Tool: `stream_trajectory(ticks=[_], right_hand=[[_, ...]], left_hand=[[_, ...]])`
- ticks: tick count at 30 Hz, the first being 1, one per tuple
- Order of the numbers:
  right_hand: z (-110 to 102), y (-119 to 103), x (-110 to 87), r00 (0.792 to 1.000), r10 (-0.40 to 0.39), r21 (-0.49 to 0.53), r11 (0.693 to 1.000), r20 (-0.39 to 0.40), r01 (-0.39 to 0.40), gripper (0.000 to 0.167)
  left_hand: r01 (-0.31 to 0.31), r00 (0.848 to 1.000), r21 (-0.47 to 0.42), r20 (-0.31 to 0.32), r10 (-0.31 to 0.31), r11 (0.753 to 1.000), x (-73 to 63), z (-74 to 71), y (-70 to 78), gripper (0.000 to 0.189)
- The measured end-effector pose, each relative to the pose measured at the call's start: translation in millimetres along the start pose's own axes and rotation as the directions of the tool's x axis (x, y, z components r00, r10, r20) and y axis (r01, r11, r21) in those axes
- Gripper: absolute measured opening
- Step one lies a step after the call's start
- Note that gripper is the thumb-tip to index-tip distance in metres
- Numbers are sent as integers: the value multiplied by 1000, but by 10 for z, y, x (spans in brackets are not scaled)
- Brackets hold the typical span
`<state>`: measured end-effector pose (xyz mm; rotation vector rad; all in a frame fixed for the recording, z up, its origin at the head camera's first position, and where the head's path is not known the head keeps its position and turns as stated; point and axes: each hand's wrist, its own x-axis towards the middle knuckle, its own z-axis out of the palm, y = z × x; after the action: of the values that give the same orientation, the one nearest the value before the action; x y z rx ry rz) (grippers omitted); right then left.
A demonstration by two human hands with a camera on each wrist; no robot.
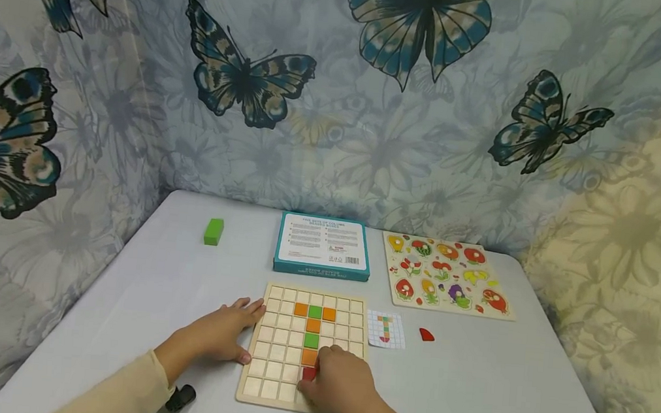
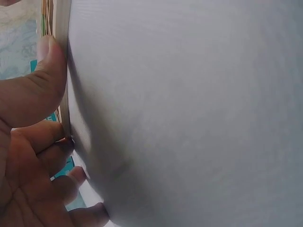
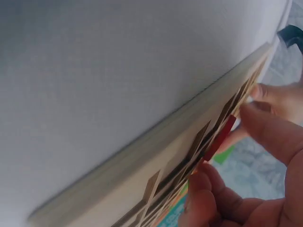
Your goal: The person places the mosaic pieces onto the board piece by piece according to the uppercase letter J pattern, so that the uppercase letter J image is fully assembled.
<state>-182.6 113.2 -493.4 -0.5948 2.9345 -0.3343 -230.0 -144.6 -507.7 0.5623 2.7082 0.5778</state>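
Note:
A square wooden grid board [image 1: 274, 352] lies on the white table. In it sit orange tiles [image 1: 313, 326] and green tiles [image 1: 311, 340], with three across the top and others running down one column. My right hand [image 1: 344, 381] is over the lower part of that column, pinching a red tile [image 3: 220, 138] between thumb and fingers at the grid's surface. My left hand [image 1: 219, 334] rests against the board's left edge, thumb and fingertips touching it, fingers spread. Beside the board's right edge lies a small pattern card [image 1: 387, 330] showing a similar coloured shape.
A red quarter-round piece [image 1: 427, 335] lies right of the card. Behind the board is a teal-edged box [image 1: 324, 246]; a fruit puzzle board [image 1: 448, 276] is at the back right. A green block [image 1: 213, 232] stands back left. A small black object [image 1: 180, 398] is near the left forearm.

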Motion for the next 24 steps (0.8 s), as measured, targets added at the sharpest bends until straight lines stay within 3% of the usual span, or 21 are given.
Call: stream_trajectory(ticks=[3, 8, 11, 19, 24], right_hand=[[16, 10, -13, 1000, -5, 21, 1000, -8, 5, 41], [3, 24, -17, 993, -87, 62, 994, -75, 92, 23], [-18, 9, -6, 992, -107, 75, 991, -63, 112, 18], [28, -37, 43, 993, -102, 67, 992, -59, 106, 22], [-68, 26, 38, 999, -44, 193, 980, -21, 47, 16]], left_hand=[[0, 1000, 6, 0, 0, 1000, -9, 18, 8, 99], [7, 1000, 20, 1, -7, 1000, -4, 3, 25, 98], [9, 1000, 19, 5, -9, 1000, 2, 0, 24, 98], [9, 1000, 14, 1, -9, 1000, -13, 6, 1, 98], [9, 1000, 27, -7, -9, 1000, -7, 0, 4, 98]])
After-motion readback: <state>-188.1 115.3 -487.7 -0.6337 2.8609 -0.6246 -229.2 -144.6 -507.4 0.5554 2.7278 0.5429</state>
